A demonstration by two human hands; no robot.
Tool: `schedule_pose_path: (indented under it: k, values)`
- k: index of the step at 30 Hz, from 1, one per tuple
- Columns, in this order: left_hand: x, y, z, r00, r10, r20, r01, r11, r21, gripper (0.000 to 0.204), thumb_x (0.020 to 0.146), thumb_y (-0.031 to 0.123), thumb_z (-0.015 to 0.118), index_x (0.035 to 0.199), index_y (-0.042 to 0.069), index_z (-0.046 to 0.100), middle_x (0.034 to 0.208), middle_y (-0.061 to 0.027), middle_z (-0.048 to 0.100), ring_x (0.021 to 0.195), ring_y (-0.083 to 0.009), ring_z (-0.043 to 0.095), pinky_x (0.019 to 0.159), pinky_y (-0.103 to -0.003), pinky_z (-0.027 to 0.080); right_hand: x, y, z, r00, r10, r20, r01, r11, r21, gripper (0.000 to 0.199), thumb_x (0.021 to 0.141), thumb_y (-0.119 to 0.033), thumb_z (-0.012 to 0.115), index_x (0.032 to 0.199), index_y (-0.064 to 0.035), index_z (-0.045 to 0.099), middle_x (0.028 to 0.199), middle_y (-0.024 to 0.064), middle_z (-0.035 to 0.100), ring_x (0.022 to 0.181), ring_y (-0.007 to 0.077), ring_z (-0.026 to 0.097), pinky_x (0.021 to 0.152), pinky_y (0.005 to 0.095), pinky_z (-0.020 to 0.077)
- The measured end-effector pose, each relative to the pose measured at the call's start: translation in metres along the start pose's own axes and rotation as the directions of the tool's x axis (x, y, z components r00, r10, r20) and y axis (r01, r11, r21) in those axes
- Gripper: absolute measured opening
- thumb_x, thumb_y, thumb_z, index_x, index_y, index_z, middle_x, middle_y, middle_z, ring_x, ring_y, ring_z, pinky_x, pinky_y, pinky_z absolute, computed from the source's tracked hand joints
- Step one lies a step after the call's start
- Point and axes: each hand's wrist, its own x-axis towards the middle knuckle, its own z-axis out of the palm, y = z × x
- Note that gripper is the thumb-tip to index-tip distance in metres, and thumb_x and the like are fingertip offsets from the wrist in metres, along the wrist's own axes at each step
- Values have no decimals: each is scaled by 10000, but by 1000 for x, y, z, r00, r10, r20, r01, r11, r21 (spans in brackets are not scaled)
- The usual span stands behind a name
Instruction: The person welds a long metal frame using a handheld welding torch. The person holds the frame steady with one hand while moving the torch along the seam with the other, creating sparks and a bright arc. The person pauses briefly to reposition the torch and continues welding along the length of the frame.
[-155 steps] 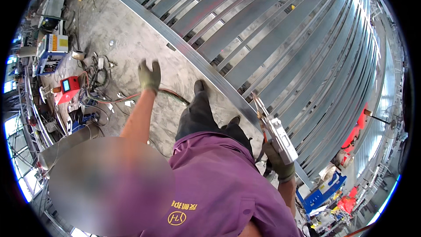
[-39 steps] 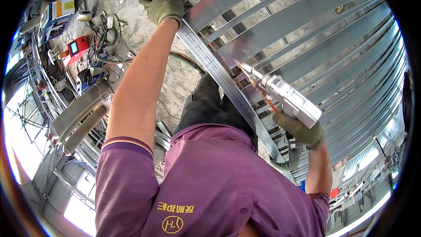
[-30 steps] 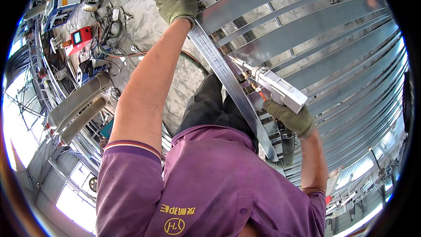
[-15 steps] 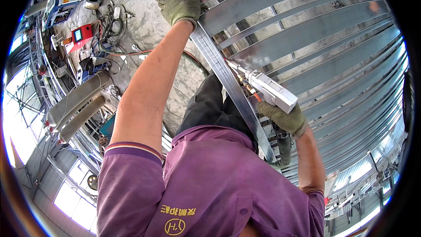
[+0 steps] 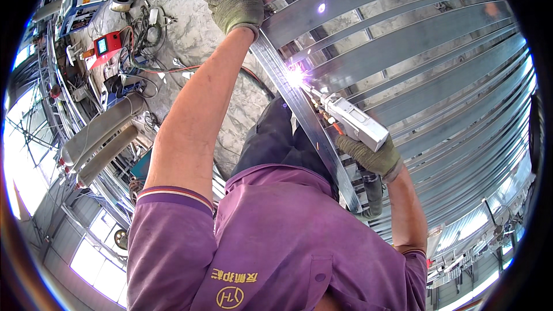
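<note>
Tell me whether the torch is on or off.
The torch is on: a violet-white flare with sparks shows at its tip, by the rail. The right hand grips it.

The left arm (image 5: 196, 109) is stretched forward, the gloved left hand (image 5: 236, 10) held splayed. The right hand (image 5: 371, 155), also gloved, is curled.

Metalworking workshop, bright welding arc (image 5: 295, 76), metal slats (image 5: 403, 42), grey cylinders (image 5: 102, 129)
</note>
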Motion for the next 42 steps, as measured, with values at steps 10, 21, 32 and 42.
schedule_pose_path:
  k: [10,21,32,42]
  values:
    - [-1,0,-1,1000,-5,8,5,1000,4,1021,1004,595,679,1695,-26,257,1719,-436,256,1522,-558,458,1256,-543,438,-3,-4,-1,995,97,20,-98,994,44,575,938,-266,944,1428,-52,731,1281,113,815,1182,193,770,996,355,617]
    - [1,-1,0,1000,-7,20,6,1000,19,1057,1012,613,664,1711,-50,230,1733,-433,242,1556,-543,424,1267,-529,432,-6,2,-1,1000,0,12,1,998,-56,585,962,-201,917,1477,-47,686,1260,72,788,1107,138,724,926,309,617]
    - [1,-1,-1,999,-20,37,18,999,33,1064,1014,625,650,1721,-46,223,1747,-425,221,1567,-535,416,1270,-525,434,-9,1,-3,999,17,31,-15,999,-51,607,953,-236,927,1481,-49,692,1310,89,793,1168,161,741,973,323,614]
    - [1,-2,-2,1000,-19,25,18,1000,25,1043,1009,612,666,1705,-44,249,1739,-427,233,1554,-539,433,1257,-528,447,-11,0,-4,997,71,33,-70,997,-28,598,936,-240,943,1455,-43,718,1364,111,793,1264,188,740,1055,343,593]
